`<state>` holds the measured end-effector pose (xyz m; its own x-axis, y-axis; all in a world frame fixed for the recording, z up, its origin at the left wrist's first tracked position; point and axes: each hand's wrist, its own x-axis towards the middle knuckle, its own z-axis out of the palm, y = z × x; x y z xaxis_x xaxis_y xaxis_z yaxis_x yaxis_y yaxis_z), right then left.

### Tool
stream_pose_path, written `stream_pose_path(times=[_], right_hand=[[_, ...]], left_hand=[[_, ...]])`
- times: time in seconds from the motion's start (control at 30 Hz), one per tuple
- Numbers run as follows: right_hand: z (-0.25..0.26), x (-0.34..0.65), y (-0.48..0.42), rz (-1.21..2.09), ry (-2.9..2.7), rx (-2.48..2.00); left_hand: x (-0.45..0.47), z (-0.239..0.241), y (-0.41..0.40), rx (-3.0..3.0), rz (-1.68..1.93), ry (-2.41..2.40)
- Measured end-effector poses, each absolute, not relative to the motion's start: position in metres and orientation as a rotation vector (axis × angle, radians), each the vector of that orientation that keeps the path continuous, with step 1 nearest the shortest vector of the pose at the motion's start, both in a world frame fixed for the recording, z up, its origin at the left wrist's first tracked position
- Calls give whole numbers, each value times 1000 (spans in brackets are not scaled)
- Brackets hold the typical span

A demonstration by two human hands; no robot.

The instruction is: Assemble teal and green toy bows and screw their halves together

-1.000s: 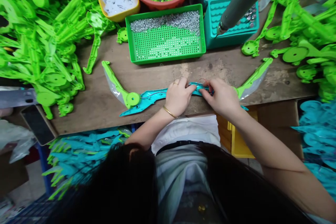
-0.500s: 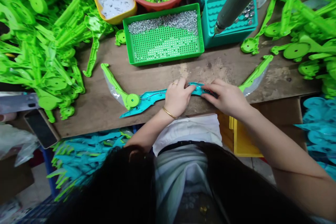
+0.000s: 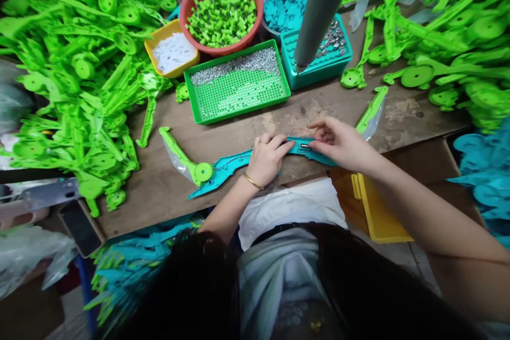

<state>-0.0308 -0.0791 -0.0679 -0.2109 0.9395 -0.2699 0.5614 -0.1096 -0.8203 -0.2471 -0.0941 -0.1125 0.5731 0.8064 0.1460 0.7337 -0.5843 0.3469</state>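
A long blue plastic bow-shaped half shell (image 3: 231, 163) lies across the bench with thin reddish wires along its inside. My left hand (image 3: 265, 162) is closed around its middle, fingers pressing on the upper edge. Beside the left fingertips, a small dark and silvery component (image 3: 304, 146) sits in the shell. My right hand (image 3: 338, 142) is over the shell's right part, thumb close to that component and fingers curled. Loose thin wires reach toward its fingertips; what it pinches is too small to tell. Green limbs, the left one (image 3: 179, 155) and the right one (image 3: 372, 112), extend from the shell's ends.
Behind are a green basket (image 3: 239, 96) of screws, a red bowl (image 3: 186, 16) of green pieces, a yellow tub (image 3: 150, 53) and a teal basket (image 3: 314, 74). A grey screwdriver (image 3: 314, 21) hangs above. Green parts (image 3: 79, 69) are heaped on both sides. A phone (image 3: 82, 226) lies left.
The view has shifted, showing more of the bench's back. My right hand has drawn back rightward and its fingers have lifted, uncovering the small component. My left hand keeps its hold on the shell.
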Motion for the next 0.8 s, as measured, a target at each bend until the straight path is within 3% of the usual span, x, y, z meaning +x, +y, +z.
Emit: stream_pose_path(times=[0.13, 0.23, 0.47, 0.8], right_hand=[[-60, -23, -78, 1531, -1157, -1600], [-59, -18, -74, 1615, -1114, -1610], [-63, -14, -83, 714, -2277, -1733], [-70, -27, -102, 283, -2637, -1827]], left_hand=[[-247, -114, -93, 2539, 443, 1270], [-246, -114, -93, 2540, 455, 1266], [-247, -115, -92, 2518, 404, 1287], [-245, -113, -92, 2486, 371, 1307]])
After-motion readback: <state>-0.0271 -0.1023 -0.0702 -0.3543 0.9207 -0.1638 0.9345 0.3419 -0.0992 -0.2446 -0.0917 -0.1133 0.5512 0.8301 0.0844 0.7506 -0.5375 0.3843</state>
